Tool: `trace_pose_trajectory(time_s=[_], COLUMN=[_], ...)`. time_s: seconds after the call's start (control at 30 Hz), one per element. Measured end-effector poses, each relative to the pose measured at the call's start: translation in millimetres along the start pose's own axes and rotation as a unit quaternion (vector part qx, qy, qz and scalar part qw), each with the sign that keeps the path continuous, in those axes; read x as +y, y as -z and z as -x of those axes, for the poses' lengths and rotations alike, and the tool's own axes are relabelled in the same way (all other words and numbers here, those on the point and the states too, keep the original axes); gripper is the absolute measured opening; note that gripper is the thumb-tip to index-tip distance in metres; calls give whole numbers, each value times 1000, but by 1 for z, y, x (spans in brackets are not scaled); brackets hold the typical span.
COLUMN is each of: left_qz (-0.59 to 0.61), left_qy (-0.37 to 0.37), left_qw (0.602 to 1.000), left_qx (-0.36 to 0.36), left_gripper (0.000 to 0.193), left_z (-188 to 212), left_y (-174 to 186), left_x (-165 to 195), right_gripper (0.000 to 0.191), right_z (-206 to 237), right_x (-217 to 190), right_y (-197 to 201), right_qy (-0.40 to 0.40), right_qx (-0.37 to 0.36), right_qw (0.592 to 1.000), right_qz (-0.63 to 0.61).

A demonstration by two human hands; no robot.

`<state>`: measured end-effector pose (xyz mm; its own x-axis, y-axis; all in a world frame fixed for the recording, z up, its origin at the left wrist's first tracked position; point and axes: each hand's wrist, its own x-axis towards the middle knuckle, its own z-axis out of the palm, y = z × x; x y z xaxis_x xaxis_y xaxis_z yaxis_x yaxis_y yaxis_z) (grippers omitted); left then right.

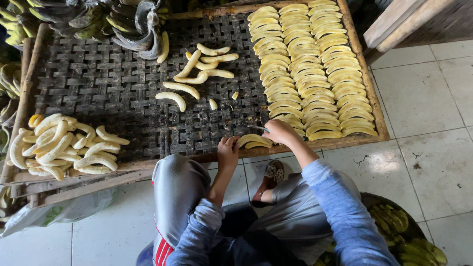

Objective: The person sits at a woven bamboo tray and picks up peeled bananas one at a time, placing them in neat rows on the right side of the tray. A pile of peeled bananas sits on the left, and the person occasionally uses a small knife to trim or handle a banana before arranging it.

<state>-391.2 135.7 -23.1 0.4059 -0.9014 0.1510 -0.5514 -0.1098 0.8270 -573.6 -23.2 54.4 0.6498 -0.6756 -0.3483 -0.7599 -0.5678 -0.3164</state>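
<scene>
My left hand (227,150) rests on the near edge of a woven bamboo tray (113,88), fingers touching the end of a peeled banana (253,141). My right hand (280,132) is closed on a small knife (256,127) whose blade points left, just above that banana. Two neat rows of sliced banana halves (308,69) fill the tray's right side. Loose peeled bananas (197,74) lie in the tray's middle. A pile of peeled bananas (64,145) sits at the near left corner.
Banana peels and unpeeled green bananas (123,24) heap at the tray's far left. A basket of green bananas (399,231) stands by my right arm. White tiled floor (423,108) lies right of the tray, a wooden beam (399,22) at far right.
</scene>
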Motion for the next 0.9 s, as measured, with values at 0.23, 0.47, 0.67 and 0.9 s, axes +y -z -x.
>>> trace_pose_trajectory(time_s=[0.23, 0.47, 0.67, 0.9], left_qz=[27, 43, 30, 32], left_qy=[8, 25, 10, 13], left_qw=[1000, 999, 999, 999], left_qx=[-8, -14, 9, 26], left_gripper=[22, 20, 19, 21], left_z=[0, -1, 1, 0], left_y=[6, 9, 5, 2], left_x=[8, 18, 17, 16], right_gripper=[24, 38, 35, 22], right_z=[17, 39, 42, 44], right_x=[-9, -21, -7, -7], right_y=[15, 23, -2, -9], right_qy=[-17, -48, -37, -22], right_qx=[-9, -40, 33, 64], right_qw=[1000, 998, 996, 992], right_qz=[-20, -7, -76, -110])
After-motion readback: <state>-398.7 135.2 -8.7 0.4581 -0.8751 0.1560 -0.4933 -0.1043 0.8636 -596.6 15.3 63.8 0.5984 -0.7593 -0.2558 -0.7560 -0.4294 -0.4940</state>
